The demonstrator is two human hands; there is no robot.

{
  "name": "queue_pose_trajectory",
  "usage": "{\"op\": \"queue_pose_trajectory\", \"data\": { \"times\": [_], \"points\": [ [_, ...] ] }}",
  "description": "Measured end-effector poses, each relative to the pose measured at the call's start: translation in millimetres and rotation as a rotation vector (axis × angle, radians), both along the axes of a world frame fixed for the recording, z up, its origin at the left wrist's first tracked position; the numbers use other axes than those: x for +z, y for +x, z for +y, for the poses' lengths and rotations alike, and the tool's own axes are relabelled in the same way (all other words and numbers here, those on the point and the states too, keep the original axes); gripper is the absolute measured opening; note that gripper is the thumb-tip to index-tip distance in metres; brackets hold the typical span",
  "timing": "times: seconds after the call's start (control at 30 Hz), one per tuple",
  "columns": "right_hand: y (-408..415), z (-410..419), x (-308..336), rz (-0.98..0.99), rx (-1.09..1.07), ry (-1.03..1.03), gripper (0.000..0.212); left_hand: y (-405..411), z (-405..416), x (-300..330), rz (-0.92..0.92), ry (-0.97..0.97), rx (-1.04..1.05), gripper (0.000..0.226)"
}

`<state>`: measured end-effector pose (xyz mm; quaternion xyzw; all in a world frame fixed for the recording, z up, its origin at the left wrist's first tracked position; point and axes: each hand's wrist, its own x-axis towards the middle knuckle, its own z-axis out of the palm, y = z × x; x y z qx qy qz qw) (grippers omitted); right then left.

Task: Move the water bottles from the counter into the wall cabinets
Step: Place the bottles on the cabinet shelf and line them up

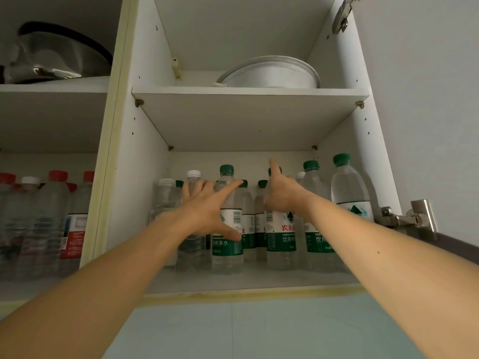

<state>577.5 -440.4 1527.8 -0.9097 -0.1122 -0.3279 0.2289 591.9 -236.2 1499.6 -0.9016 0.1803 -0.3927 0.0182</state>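
Water bottles with green caps and green labels crowd the lower shelf (248,281) of the open wall cabinet (145,151), two rows deep, with white-capped bottles at the shelf's left end. Head view, the only one: both arms reach up to that shelf. The left hand (207,208) is spread, fingers (197,187) apart, laid against the front-left green-capped bottle (227,229), its thumb low on the label; it wraps nothing. The right hand (281,193) rests on the front-middle green-capped bottle (281,242), one finger pointing up, the others hidden behind the hand, so I cannot tell whether they grip.

The risk, as I judge it, is toppling: the bottles stand touching, so a sideways or backward shove could knock the row like skittles. The front row stands near the shelf's lip, so pulling a hand back carelessly could drag one off. Left of the cabinet wall, red-capped bottles (58,216) fill the neighbouring compartment. The counter is out of sight.
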Motion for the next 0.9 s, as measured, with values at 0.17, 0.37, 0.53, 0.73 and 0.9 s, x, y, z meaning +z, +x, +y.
{"op": "queue_pose_trajectory", "data": {
  "times": [0.17,0.37,0.53,0.73,0.9],
  "points": [
    [-1.0,-4.0,-3.3,-0.067,0.128,0.012,0.107,10.5,7.9,3.3,-0.064,0.072,0.033,0.127],
    [15.2,6.5,-12.0,-0.124,0.319,0.056,0.108,28.8,15.9,-1.6,-0.153,0.141,0.120,0.126],
    [26.0,9.0,-25.8,-0.097,0.311,0.091,0.120,36.6,20.0,-2.7,-0.191,0.160,0.109,0.127],
    [37.6,-8.2,-58.6,0.221,0.361,0.139,0.106,37.0,33.5,1.8,-0.112,0.189,0.053,0.138],
    [44.1,0.3,-62.5,0.294,0.290,0.127,0.090,41.8,29.8,-1.4,-0.149,0.198,0.074,0.140]
  ]
}}
